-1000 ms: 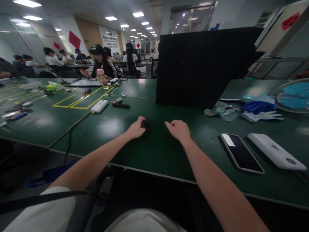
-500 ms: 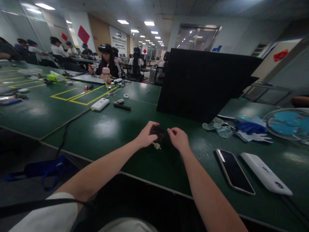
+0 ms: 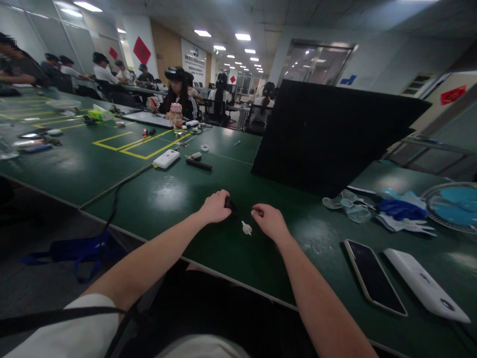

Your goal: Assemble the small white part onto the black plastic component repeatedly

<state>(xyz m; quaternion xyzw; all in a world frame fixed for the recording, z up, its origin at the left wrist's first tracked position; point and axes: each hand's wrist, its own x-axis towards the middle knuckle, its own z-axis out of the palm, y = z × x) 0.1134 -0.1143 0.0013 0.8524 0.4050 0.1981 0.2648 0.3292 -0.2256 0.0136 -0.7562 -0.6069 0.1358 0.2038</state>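
Note:
My left hand (image 3: 215,207) rests on the dark green table (image 3: 167,199), its fingers closed round a small black object (image 3: 230,204) that pokes out at the fingertips. A hand's width to the right, my right hand (image 3: 269,222) pinches a tiny white piece (image 3: 255,213) between thumb and fingers. Between the two hands a small white earbud-like piece (image 3: 246,228) lies loose on the table.
A black board (image 3: 331,134) leans upright behind the hands. To the right lie a phone (image 3: 374,276), a white power bank (image 3: 425,291), clear plastic bits (image 3: 345,205), blue gloves (image 3: 400,211) and a fan (image 3: 452,205). Another white power bank (image 3: 166,158) lies at left. Several people sit at far tables.
Both hands held the black object together half a second ago. Now they have drawn apart and lowered to the table, and a white piece lies between them.

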